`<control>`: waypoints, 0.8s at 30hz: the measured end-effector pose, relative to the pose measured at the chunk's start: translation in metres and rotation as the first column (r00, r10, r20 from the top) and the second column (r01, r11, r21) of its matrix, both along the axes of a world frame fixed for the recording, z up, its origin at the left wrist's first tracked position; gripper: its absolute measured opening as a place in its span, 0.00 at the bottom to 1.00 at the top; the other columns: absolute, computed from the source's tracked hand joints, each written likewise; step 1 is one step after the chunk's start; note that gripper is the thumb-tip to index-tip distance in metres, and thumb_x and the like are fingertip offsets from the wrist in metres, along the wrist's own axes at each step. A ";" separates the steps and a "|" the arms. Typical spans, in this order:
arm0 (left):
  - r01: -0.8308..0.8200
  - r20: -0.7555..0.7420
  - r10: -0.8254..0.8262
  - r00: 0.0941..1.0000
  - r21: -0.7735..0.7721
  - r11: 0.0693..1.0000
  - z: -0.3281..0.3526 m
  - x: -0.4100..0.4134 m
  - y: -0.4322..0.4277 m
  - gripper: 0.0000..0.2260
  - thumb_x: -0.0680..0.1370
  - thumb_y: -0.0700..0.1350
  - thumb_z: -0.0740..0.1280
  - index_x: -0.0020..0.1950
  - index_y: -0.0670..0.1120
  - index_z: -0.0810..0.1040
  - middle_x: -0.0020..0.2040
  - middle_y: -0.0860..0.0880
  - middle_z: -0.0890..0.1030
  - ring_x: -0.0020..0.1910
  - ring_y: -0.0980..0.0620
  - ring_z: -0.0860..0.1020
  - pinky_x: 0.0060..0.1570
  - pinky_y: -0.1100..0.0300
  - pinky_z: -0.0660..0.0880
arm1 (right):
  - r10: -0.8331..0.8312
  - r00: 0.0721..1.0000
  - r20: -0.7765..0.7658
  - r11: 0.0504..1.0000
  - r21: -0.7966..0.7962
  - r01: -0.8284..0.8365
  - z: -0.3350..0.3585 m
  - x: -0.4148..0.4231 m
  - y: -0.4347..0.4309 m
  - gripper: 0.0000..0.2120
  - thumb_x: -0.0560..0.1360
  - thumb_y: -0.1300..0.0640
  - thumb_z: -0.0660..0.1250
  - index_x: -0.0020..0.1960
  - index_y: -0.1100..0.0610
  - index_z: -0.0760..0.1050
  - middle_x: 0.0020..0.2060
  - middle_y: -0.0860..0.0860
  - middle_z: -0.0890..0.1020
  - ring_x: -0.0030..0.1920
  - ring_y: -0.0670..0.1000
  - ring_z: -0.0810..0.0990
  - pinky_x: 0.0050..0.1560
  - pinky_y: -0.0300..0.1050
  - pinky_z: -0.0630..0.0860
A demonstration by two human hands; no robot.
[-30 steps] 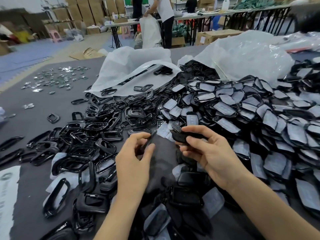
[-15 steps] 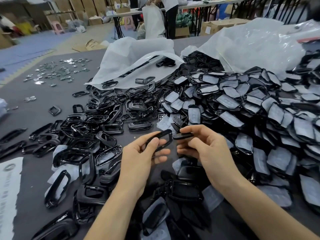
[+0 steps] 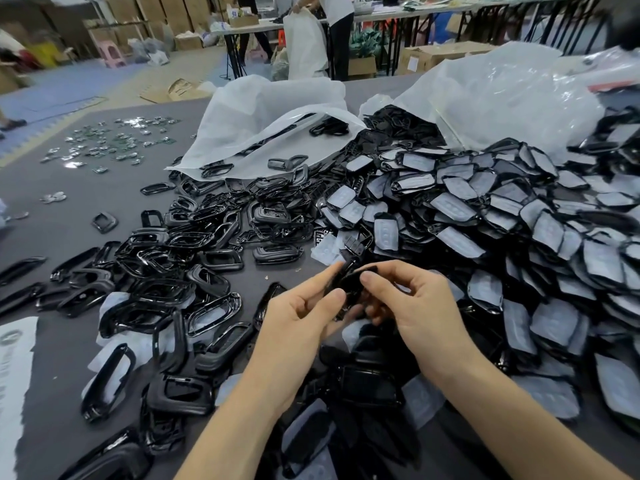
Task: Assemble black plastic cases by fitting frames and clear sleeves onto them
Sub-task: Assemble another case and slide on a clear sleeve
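As right hand (image 3: 426, 317) pinches it, black case (image 3: 349, 283) points away

You work in bright, even overhead light, so shadows on the grey tabletop (image 3: 41, 230) fall soft. Glare sheens the clear plastic bag (image 3: 512, 95) and glints along the glossy black frames (image 3: 156, 258). Your wide lens bends the edges; the far tables (image 3: 398, 17) look soft and blurred.

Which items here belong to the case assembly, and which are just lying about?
Job: left hand, right hand, both gripping a black part; frame pile; sleeved cases.
Lying about: metal bits, boxes, printed sheet.
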State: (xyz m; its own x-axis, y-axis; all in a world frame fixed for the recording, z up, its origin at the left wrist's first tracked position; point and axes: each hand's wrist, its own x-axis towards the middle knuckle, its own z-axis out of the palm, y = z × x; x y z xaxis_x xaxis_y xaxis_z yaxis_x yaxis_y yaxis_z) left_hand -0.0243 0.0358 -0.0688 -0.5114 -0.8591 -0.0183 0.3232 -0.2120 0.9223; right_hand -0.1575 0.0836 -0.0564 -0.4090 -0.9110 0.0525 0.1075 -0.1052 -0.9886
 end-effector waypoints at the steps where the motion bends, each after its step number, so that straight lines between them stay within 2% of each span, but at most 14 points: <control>1: 0.009 0.001 -0.009 1.000 -0.006 1.000 0.000 0.000 0.000 0.17 0.74 0.37 0.66 0.62 0.45 0.79 0.54 0.43 0.84 0.56 0.45 0.82 0.52 0.61 0.78 | -0.004 1.000 0.006 1.000 -0.001 0.004 0.000 -0.001 0.000 0.04 0.75 0.65 0.68 0.45 0.59 0.81 0.28 0.47 0.80 0.27 0.44 0.77 0.28 0.34 0.73; 5: 0.050 0.051 -0.046 0.998 -0.065 0.997 -0.001 0.002 0.002 0.18 0.78 0.30 0.62 0.63 0.47 0.77 0.54 0.45 0.84 0.56 0.46 0.82 0.55 0.61 0.78 | -0.020 0.999 0.028 1.000 -0.007 0.020 -0.002 -0.002 -0.001 0.07 0.74 0.67 0.69 0.46 0.56 0.78 0.28 0.46 0.79 0.25 0.45 0.78 0.27 0.35 0.73; 9: 0.071 0.074 -0.062 0.995 -0.125 0.990 0.006 0.003 0.005 0.18 0.73 0.35 0.69 0.56 0.56 0.83 0.51 0.49 0.85 0.54 0.53 0.82 0.53 0.66 0.76 | -0.068 0.998 0.002 0.998 -0.017 0.068 -0.003 -0.006 -0.002 0.06 0.74 0.65 0.70 0.44 0.54 0.79 0.29 0.48 0.80 0.28 0.45 0.77 0.29 0.36 0.74; 12: 0.050 0.089 -0.039 0.995 -0.128 0.991 0.006 0.002 0.005 0.20 0.74 0.36 0.68 0.61 0.56 0.76 0.41 0.55 0.85 0.50 0.56 0.83 0.51 0.68 0.76 | -0.092 0.996 0.007 0.996 -0.009 0.092 -0.002 -0.009 -0.002 0.05 0.74 0.64 0.69 0.44 0.56 0.80 0.30 0.48 0.80 0.28 0.45 0.77 0.30 0.37 0.75; 15: 0.022 0.068 -0.016 0.998 -0.087 0.996 0.002 0.003 0.003 0.21 0.77 0.30 0.62 0.64 0.52 0.75 0.35 0.54 0.79 0.48 0.51 0.84 0.50 0.66 0.78 | -0.089 0.996 -0.005 0.996 -0.002 0.089 -0.003 -0.008 -0.002 0.04 0.74 0.64 0.69 0.44 0.56 0.79 0.29 0.48 0.79 0.28 0.45 0.77 0.29 0.37 0.75; 17: 0.005 0.088 0.003 0.996 -0.093 0.996 0.000 0.002 0.003 0.21 0.78 0.31 0.62 0.65 0.51 0.75 0.29 0.56 0.71 0.44 0.52 0.83 0.51 0.63 0.78 | -0.091 0.996 -0.013 0.996 -0.002 0.091 -0.003 -0.007 -0.002 0.04 0.74 0.64 0.69 0.44 0.56 0.79 0.29 0.48 0.79 0.28 0.45 0.77 0.29 0.36 0.74; 19: -0.009 0.086 0.017 0.996 -0.095 0.995 0.000 0.002 0.004 0.21 0.77 0.32 0.62 0.65 0.51 0.75 0.29 0.56 0.65 0.44 0.51 0.81 0.50 0.62 0.79 | -0.091 0.996 -0.013 0.996 -0.003 0.091 -0.002 -0.007 -0.002 0.05 0.74 0.64 0.69 0.44 0.56 0.79 0.29 0.48 0.79 0.28 0.45 0.77 0.30 0.36 0.74; 21: 0.019 0.069 -0.012 0.998 -0.095 0.995 0.002 0.001 0.005 0.21 0.78 0.32 0.62 0.66 0.51 0.74 0.30 0.53 0.71 0.49 0.48 0.83 0.48 0.63 0.79 | -0.090 0.996 -0.007 0.996 -0.005 0.090 -0.002 -0.007 -0.001 0.04 0.74 0.65 0.69 0.44 0.56 0.79 0.29 0.48 0.80 0.29 0.45 0.77 0.30 0.37 0.75; 23: 0.037 0.062 -0.032 0.998 -0.087 0.995 0.005 0.001 0.006 0.21 0.79 0.32 0.60 0.67 0.51 0.72 0.36 0.45 0.80 0.53 0.46 0.83 0.47 0.64 0.79 | -0.092 0.996 -0.001 0.996 -0.007 0.092 -0.002 -0.007 -0.001 0.05 0.74 0.65 0.69 0.44 0.56 0.79 0.30 0.49 0.80 0.29 0.46 0.77 0.30 0.37 0.75; 24: 0.030 0.068 -0.025 0.997 -0.081 0.996 0.007 0.002 0.006 0.21 0.79 0.32 0.60 0.68 0.50 0.73 0.38 0.41 0.81 0.52 0.46 0.83 0.46 0.64 0.80 | -0.098 0.995 0.001 0.995 -0.010 0.098 -0.002 -0.006 -0.001 0.05 0.74 0.65 0.70 0.44 0.56 0.79 0.30 0.49 0.80 0.29 0.46 0.77 0.30 0.37 0.75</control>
